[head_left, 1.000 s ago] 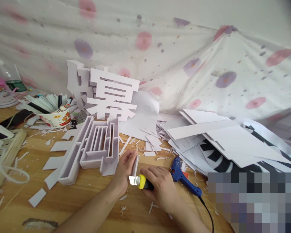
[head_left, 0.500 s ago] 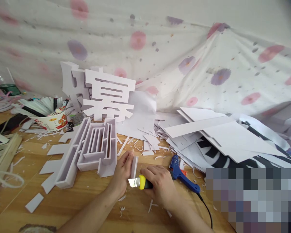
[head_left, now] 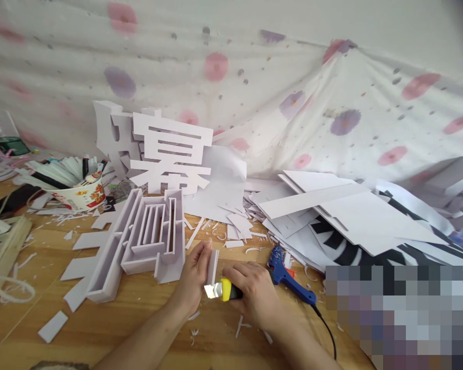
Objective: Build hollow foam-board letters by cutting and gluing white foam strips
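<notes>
Between its fingers and thumb, my left hand (head_left: 195, 275) holds a small white strip (head_left: 213, 266) upright near the table's middle. My right hand (head_left: 254, 289) is wrapped round a yellow and black cutter (head_left: 226, 290). The cutter's shiny blade points left, by the lower end of the strip; whether they touch is hard to tell. A white box-like letter form (head_left: 146, 234) with raised walls lies left of my left hand. To the right of my right hand is a blue glue gun (head_left: 293, 285) with a black cord.
White cut-out characters (head_left: 170, 149) lean at the back, before a flowered curtain (head_left: 216, 67). White sheets (head_left: 343, 205) are piled at the right. A paper bowl (head_left: 81, 195) and markers stand at the left. Scraps litter the wooden table (head_left: 139, 318). The lower right is pixelated.
The view has shifted slightly. Both hands hold almost the same pose, with the strip and cutter still in them.
</notes>
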`<move>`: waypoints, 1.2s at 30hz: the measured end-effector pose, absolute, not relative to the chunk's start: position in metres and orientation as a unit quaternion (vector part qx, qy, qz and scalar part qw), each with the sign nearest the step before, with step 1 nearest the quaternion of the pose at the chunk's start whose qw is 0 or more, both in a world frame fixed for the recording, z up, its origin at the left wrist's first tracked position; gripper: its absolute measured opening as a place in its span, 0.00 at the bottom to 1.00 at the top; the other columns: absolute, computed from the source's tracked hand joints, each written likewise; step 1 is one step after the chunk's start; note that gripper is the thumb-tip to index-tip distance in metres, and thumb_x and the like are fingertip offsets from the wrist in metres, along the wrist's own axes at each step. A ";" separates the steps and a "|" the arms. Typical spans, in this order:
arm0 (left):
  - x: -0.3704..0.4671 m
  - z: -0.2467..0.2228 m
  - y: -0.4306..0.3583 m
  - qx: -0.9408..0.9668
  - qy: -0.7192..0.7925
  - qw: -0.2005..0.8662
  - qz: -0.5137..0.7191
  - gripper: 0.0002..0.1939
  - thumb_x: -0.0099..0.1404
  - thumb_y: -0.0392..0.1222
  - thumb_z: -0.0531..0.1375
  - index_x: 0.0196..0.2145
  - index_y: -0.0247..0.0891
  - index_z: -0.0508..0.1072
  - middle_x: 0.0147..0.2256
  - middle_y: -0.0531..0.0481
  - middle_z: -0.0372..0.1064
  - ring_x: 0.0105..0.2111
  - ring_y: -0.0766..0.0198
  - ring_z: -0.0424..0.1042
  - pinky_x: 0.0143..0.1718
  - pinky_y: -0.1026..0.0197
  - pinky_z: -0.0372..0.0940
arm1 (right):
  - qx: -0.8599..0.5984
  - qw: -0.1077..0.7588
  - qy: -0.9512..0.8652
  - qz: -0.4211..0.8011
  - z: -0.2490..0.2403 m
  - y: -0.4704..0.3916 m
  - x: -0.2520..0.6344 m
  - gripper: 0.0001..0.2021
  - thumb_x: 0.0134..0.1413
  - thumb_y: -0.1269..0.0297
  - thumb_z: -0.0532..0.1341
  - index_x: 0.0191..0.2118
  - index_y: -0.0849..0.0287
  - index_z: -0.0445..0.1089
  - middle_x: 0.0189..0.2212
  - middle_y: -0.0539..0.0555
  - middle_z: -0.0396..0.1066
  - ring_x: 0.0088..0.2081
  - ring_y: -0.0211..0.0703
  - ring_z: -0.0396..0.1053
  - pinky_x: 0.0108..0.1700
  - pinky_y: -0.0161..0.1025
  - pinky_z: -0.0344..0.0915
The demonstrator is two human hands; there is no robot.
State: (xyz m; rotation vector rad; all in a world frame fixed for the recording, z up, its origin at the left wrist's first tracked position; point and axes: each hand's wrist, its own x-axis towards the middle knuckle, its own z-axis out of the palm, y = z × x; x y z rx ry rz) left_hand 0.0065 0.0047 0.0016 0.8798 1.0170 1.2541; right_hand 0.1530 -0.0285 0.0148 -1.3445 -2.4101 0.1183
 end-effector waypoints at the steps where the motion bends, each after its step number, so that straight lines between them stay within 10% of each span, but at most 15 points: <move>1: 0.006 0.002 0.005 0.382 0.440 0.605 0.543 0.18 0.53 0.58 0.61 0.25 0.40 0.66 0.21 0.57 0.53 0.25 0.66 0.56 0.25 0.65 0.53 | -0.477 0.187 -0.858 0.043 0.015 -0.028 0.153 0.07 0.43 0.69 0.59 0.33 0.56 0.66 0.26 0.49 0.69 0.29 0.41 0.65 0.31 0.36 0.51; 36: 0.011 0.007 -0.004 0.395 0.436 0.614 0.526 0.21 0.56 0.58 0.59 0.23 0.39 0.57 0.20 0.60 0.46 0.21 0.71 0.45 0.21 0.68 0.47 | -0.462 0.170 -0.867 0.073 0.023 -0.029 0.157 0.06 0.37 0.72 0.57 0.27 0.56 0.63 0.23 0.48 0.68 0.25 0.39 0.64 0.28 0.34 0.50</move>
